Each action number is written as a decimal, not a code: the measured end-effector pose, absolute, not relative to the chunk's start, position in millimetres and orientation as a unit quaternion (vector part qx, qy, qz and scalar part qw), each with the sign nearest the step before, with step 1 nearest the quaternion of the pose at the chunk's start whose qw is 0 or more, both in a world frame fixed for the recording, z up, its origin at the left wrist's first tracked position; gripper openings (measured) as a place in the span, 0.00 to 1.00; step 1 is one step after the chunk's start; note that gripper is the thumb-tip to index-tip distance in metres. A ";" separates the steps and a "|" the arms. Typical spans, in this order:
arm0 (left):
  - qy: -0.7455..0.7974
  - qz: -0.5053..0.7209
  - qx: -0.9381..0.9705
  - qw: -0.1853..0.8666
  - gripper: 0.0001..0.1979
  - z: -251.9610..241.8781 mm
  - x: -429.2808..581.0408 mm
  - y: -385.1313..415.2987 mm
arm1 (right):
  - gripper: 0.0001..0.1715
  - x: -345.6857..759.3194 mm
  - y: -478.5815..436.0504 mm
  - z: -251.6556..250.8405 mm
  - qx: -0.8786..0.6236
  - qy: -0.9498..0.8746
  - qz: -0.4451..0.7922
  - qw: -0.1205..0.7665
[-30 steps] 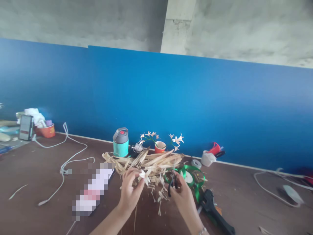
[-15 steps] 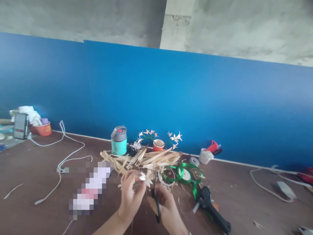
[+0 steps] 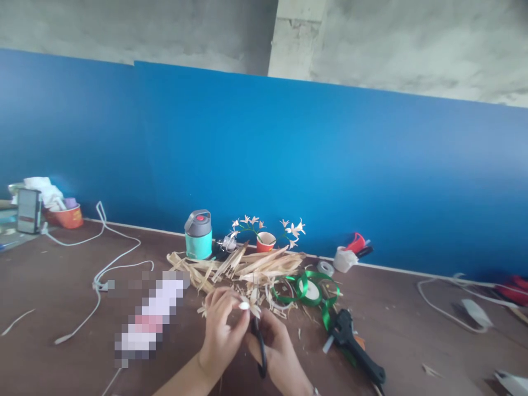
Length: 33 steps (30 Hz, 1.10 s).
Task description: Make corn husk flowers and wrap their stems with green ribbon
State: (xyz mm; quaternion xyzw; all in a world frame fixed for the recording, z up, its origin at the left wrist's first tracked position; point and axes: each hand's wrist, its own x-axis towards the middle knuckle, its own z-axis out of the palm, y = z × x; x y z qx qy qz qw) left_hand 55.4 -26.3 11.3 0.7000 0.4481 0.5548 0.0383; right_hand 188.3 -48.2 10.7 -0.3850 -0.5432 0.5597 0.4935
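Observation:
My left hand point(image 3: 225, 324) pinches a small pale flower of dried husk petals point(image 3: 254, 309) between thumb and forefinger. Close on its right, my right hand point(image 3: 276, 341) is closed round black-handled scissors point(image 3: 260, 349); their blades are at the flower, partly hidden by petals and fingers. Just beyond both hands lies a heap of dried corn husks point(image 3: 268, 267). Right of the husks is a spool of green ribbon point(image 3: 308, 290). Farther back, an orange-red paper cup point(image 3: 265, 242) holds stems bearing pale flowers point(image 3: 295, 228).
A black glue gun point(image 3: 357, 346) lies on the brown table to the right. Behind stand a teal flask point(image 3: 198, 239), a tape roll point(image 3: 325, 268) and a white cup with red-handled tools point(image 3: 345, 258). White cables point(image 3: 99, 275) run across the left. A blue partition point(image 3: 289, 154) borders the back.
The scissors have swung lower and closer to the flower, their blades now less visible. My right hand has shifted slightly left toward my left hand. The whole view has moved a little.

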 end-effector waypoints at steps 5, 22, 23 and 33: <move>0.436 0.545 0.714 0.055 0.07 13.0 56.1 -27.4 | 0.14 186.8 -49.4 19.6 -0.365 -0.535 0.568 0.508; 0.391 0.533 0.747 0.076 0.07 15.6 54.2 -23.6 | 0.14 186.6 -53.0 21.2 -0.364 -0.523 0.567 0.522; 0.391 0.532 0.747 0.077 0.07 15.2 54.1 -23.5 | 0.14 186.8 -53.1 19.6 -0.364 -0.524 0.566 0.522; 0.395 0.531 0.745 0.082 0.07 16.8 54.0 -23.7 | 0.16 184.9 -52.6 19.1 -0.386 -0.527 0.547 0.524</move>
